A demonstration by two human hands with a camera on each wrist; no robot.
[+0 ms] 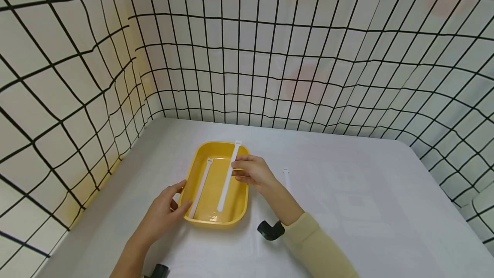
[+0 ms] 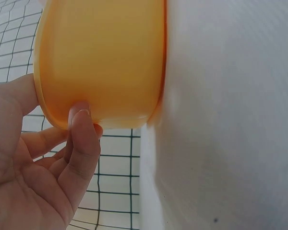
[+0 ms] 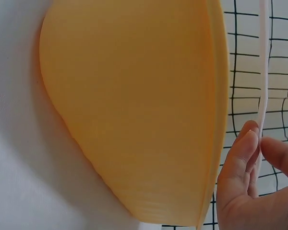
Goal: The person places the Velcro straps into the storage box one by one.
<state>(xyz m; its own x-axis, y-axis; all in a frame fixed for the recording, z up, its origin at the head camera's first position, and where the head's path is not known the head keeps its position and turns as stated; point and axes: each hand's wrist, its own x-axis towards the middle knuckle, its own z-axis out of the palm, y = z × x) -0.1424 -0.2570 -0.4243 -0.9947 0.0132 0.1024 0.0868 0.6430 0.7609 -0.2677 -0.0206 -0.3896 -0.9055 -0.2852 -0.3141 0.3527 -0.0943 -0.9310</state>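
A yellow plastic tray point(image 1: 214, 224) with rounded corners sits on the table. My left hand point(image 1: 167, 206) holds its near left corner, thumb over the rim and fingers along the outer wall point(image 2: 110, 62). Between thumb and fingertips, my right hand point(image 1: 254, 171) pinches a long white strip point(image 1: 225, 188) with a small wider head at its far end. In the right wrist view that strip point(image 3: 264, 57) shows edge-on, above the tray's rim. Another white strip point(image 1: 201, 188) of the same kind lies slanted inside the tray, along its left side.
A third white strip point(image 1: 286, 178) lies on the white table point(image 1: 347, 200) right of the tray, partly hidden by my right forearm. White walls with a black grid point(image 1: 254, 46) enclose the table at the back and sides. A dark wrist camera point(image 1: 270, 231) hangs by the right sleeve.
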